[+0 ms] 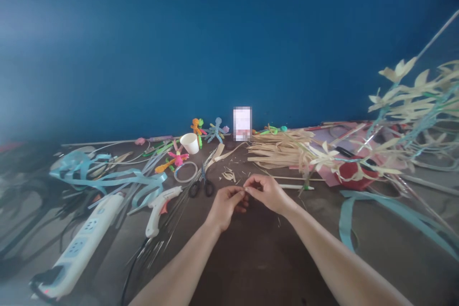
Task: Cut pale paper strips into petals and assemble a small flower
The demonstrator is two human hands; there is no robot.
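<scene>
Head view: a dark table [251, 258] carries a white power strip [81, 246], a pile of pale straw strips [283, 150], a glue gun [161, 203] and scissors [201, 184]. Over its middle the left hand [225, 205] and right hand [267, 192] meet, fingertips pinched on a tiny pale sliver [245, 189].

No text, label, brand, number or sign can be read anywhere in the view. A small white and pink card [242, 123], stood against the wall just right of the white paper cup [190, 143], is blurred out, so nothing on it can be made out.
</scene>
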